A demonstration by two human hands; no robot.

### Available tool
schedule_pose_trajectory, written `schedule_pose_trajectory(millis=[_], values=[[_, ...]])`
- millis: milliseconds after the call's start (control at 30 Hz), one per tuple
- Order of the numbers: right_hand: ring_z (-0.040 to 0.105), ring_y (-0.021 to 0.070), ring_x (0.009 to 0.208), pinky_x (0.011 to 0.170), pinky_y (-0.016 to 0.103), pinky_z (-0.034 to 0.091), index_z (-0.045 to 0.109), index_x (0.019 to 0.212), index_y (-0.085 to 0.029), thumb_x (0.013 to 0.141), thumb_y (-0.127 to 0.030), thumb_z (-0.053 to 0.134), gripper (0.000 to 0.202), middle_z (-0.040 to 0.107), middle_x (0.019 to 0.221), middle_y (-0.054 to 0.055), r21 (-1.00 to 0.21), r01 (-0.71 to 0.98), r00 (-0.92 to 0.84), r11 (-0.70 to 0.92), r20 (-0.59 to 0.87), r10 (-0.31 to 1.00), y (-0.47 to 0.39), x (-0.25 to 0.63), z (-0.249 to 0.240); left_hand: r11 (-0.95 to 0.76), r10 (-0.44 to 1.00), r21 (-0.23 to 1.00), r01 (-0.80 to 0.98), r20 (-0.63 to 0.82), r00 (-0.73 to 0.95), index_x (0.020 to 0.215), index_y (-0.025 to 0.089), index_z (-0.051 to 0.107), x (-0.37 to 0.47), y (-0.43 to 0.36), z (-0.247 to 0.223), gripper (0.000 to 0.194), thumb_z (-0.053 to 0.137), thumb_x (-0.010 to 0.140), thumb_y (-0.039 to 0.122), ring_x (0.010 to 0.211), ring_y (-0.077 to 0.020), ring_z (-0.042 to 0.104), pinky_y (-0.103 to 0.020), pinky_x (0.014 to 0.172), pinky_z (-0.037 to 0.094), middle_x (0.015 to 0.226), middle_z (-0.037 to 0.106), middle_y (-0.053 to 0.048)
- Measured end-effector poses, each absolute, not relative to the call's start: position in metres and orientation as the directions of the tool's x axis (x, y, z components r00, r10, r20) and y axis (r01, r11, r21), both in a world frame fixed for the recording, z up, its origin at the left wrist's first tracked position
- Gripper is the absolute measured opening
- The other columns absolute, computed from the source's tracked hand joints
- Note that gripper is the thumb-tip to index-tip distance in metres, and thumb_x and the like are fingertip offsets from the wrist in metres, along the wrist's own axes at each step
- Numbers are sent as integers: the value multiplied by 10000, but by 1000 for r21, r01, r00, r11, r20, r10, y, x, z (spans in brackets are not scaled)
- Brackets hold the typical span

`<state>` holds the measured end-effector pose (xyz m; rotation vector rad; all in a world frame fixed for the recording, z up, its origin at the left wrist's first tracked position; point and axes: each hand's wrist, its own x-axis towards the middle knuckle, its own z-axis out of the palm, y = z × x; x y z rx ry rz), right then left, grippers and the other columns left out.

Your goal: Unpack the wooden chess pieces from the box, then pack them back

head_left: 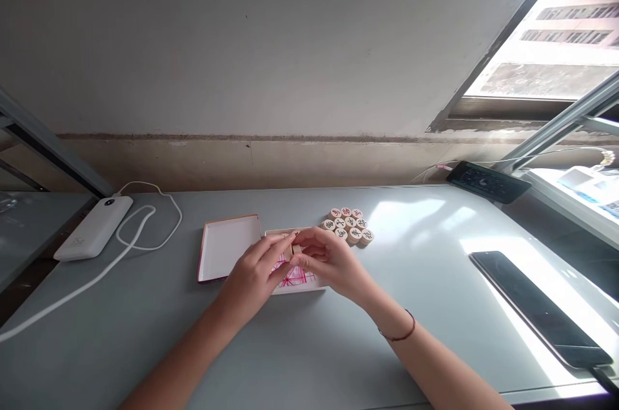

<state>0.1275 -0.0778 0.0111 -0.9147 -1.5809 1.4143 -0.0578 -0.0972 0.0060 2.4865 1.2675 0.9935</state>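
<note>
Both hands meet over a shallow white box (302, 291) that holds a folded sheet with red lines (294, 276). My left hand (258, 265) and my right hand (331, 262) are closed around small round wooden xiangqi pieces (296, 249), pinched between the fingertips. How many pieces are in the fingers is partly hidden. Just beyond my right hand, several stacked xiangqi pieces (348, 224) with red and black characters stand on the table. To the left of the box lies its lid (231, 245), inner side up.
A white power bank (94, 227) with a white cable (99, 287) lies at the left. At the right are a dark phone (536, 307) with a cable and another phone (488, 182) near the wall. Metal frame bars (570, 117) rise at both sides of the grey table (309, 352).
</note>
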Motion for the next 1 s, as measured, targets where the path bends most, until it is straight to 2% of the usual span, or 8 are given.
schedule_pose_trajectory(millis=[133,233,300,433,600,700,800,1000], values=[[658,151,784,679,269,563,601,930,-187,782,-422,694,293,678,905,57,-997,13,-318,77,69,946,-69,135,5,-547,827,516,660,455,330,1039,223,563,-66,-90,7,147,540,894,218,934,-165,630,-290,803,520,1027,638,-28],[648,144,733,624,255,551,601,921,-187,776,-433,695,301,670,860,47,-998,39,-283,59,46,958,-64,139,1,-496,865,553,669,380,327,827,211,542,-73,-83,5,53,568,846,169,892,-160,611,-290,781,500,931,655,-3],[644,141,716,604,250,545,598,917,-188,779,-439,689,301,670,861,47,-997,53,-287,59,41,957,-62,140,0,-490,871,523,697,322,371,770,213,538,-75,-80,1,95,608,816,169,920,-180,585,-314,801,485,904,670,7],[656,149,743,625,261,552,604,943,-191,814,-440,646,284,679,936,62,-987,129,-327,93,46,944,-63,137,-3,-529,847,356,770,270,457,733,213,570,-74,-79,-10,107,619,826,191,925,-210,532,-373,822,440,955,676,3],[644,140,782,665,267,563,644,935,-213,845,-287,598,125,641,1029,65,-890,336,-365,308,179,914,-73,128,-3,-479,870,246,843,263,418,824,222,607,-74,-79,-13,48,622,840,264,939,-227,522,-371,786,430,1056,622,-35],[633,160,882,726,295,561,657,994,-238,838,-147,538,216,598,1099,77,-759,437,-436,482,290,852,-79,118,-7,-407,901,229,884,259,348,935,231,607,-78,-78,-13,148,631,833,336,953,-249,529,-384,789,435,1072,610,-53],[630,182,923,730,305,547,629,1083,-243,852,-88,480,316,618,1105,84,-612,516,-501,599,351,791,-81,107,-15,-391,912,261,883,237,334,1063,247,584,-82,-78,-14,260,617,823,339,1041,-270,515,-401,834,434,1161,591,-61],[623,193,889,713,298,513,611,922,-200,875,-116,525,129,652,1059,89,-410,626,-551,663,368,749,-75,97,-29,-410,911,305,860,180,370,1298,254,454,-86,-80,-14,540,566,772,205,1167,-297,455,-424,882,405,1348,524,-67]])
